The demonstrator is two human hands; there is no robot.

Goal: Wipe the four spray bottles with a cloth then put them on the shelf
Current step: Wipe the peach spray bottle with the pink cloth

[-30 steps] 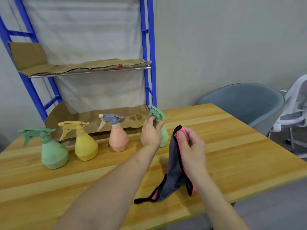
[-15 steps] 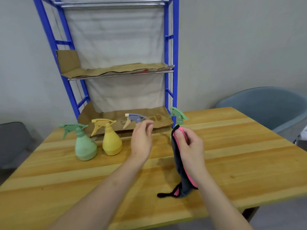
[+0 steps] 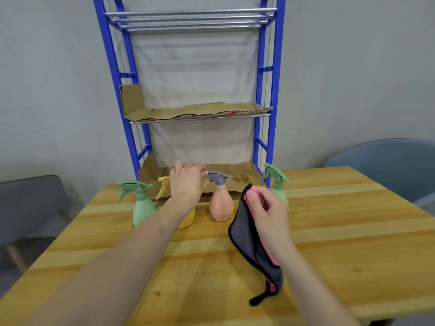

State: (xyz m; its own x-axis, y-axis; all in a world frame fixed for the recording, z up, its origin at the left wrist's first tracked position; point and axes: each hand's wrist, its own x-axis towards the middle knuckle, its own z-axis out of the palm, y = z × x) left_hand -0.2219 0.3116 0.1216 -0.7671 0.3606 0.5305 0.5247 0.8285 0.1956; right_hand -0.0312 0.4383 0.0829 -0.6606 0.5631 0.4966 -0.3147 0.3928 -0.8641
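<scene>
Left hand (image 3: 187, 182) let go of the far-right pale green plastic spray bottle (image 3: 279, 189) and moved left. Its fingertips now touch the nozzle of the peach plastic spray bottle (image 3: 221, 205), can't tell if pinching. All four stand upright on the wooden desk (image 3: 353, 231), nozzles pointing left: mint green plastic spray bottle (image 3: 142, 208) left of both hands, yellow plastic spray bottle (image 3: 187, 221) behind the left wrist, peach between the hands, pale green behind the right hand (image 3: 270, 212), which is gripping a grey pink-edged cloth (image 3: 249, 238).
</scene>
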